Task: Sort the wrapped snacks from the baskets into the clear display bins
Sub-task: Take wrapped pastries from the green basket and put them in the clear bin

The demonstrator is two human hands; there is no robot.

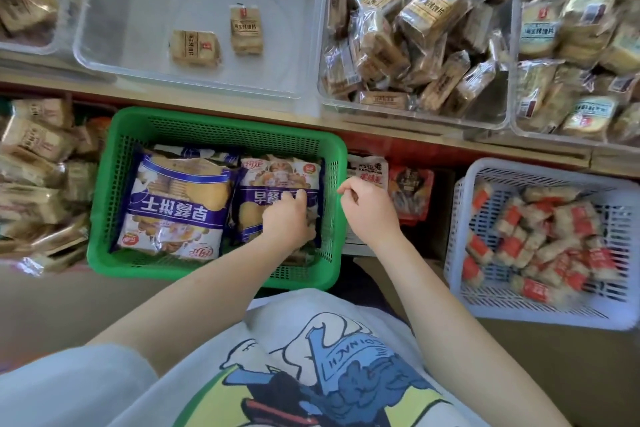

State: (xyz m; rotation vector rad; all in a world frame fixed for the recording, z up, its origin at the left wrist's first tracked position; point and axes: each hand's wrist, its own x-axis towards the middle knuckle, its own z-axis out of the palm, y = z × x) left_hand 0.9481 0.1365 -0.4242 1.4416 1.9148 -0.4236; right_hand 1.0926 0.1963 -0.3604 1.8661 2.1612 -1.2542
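**One head-worn view, looking steeply down**

A single wide-angle camera sits on the person's head and faces forward and down. The printed shirt point(311, 367) fills the bottom of the frame, close under the lens. Both forearms run up from there to mid-frame. The green basket point(221, 121) lies at center left, near; the clear bins point(194, 87) span the top edge, farthest away, their edges bowed.
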